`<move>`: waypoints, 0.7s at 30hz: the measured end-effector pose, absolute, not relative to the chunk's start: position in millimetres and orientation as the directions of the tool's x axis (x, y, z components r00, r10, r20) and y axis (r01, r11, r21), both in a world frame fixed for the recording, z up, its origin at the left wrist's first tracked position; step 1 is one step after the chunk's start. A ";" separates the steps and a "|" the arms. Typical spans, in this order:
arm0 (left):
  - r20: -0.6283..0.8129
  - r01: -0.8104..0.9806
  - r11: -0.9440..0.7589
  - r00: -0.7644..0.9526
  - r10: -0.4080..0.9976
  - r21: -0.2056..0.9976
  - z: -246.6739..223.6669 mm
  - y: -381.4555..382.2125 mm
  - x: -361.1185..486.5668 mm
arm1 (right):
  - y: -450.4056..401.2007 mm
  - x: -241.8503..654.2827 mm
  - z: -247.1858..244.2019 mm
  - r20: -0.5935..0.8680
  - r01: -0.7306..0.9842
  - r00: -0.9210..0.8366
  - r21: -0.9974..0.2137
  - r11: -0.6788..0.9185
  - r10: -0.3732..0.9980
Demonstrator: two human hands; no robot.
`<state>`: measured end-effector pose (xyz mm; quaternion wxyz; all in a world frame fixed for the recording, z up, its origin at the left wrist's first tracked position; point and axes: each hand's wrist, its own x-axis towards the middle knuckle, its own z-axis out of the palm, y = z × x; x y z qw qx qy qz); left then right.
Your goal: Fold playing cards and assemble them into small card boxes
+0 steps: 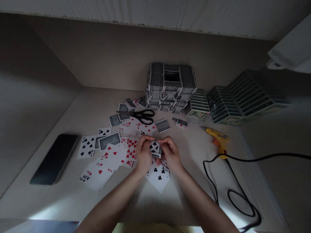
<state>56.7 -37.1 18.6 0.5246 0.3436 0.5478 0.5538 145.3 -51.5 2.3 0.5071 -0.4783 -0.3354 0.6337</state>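
A playing card with black clubs [155, 147] is held between both hands, one edge folded over so that its patterned back shows. My left hand [144, 154] is closed on its left side, and my right hand [171, 153] grips the right side. The fingertips of both hands meet at the card's top edge. Below the hands lies a loose five of clubs [159, 176]. Heart cards [130, 150] spread out to the left of my left hand. Some fingers are hidden behind the card.
Black scissors [143, 114] rest on cards beyond the hands. Behind stands a structure of folded cards [171, 85]. A phone [54, 160] lies left. On the right are a yellow glue gun [218, 139], its looping cable [236, 181] and packed card boxes [228, 105].
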 end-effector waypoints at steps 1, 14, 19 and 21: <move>-0.198 -0.202 0.156 -0.205 0.959 0.967 18.2 -36.7 56.3 | -51.4 145.9 2.2 -0.266 -0.343 -0.033 -0.902 -0.261 0.963; 0.202 0.189 -0.171 -0.162 0.966 0.967 3.5 -31.6 40.4 | -41.1 157.0 6.0 -0.455 -0.440 -0.480 -0.615 -0.655 0.750; 0.334 0.220 -0.306 -0.101 0.937 0.926 5.3 -28.6 39.1 | -42.8 158.4 1.8 -0.409 -0.423 -0.513 -0.645 -0.636 0.755; 0.336 0.216 -0.311 -0.094 0.937 0.926 4.7 -28.2 38.3 | -43.2 158.2 2.0 -0.386 -0.420 -0.499 -0.675 -0.606 0.776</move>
